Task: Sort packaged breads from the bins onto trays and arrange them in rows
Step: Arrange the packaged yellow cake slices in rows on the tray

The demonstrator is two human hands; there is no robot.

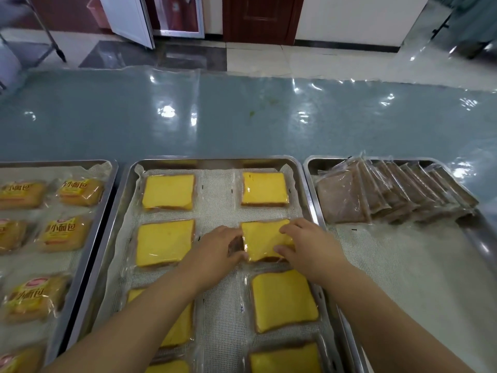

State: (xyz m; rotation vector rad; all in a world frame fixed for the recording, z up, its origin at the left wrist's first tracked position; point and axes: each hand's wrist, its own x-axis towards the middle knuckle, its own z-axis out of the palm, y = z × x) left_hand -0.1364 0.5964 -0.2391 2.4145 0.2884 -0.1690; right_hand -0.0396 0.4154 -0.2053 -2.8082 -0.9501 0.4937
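From the head camera, both hands met on one packaged yellow cake slice [265,239] in the right column of the middle tray [215,163]; the left hand [219,247] gripped its left edge, fingers curled over the clear wrapper, and the right hand [304,244] gripped its right side, thumb near the bottom corner and fingers over the top corner; the slice sat slightly askew on the white mesh liner [217,200] (whether it rested flat or was lifted a little could not be told). Beyond the hands lay two more yellow slices [265,189], one per column; just left of the left hand lay another [164,243]; nearer the body, under and between the forearms, further slices filled both columns [285,300]. Left of the left arm, a second tray [107,184] held wrapped small buns with yellow labels [64,233] in rows. Right of the right hand, a third tray [312,168] carried a leaning row of brown bread packets [390,196] at its far end. All three trays sat on a glossy blue-grey table [242,117].
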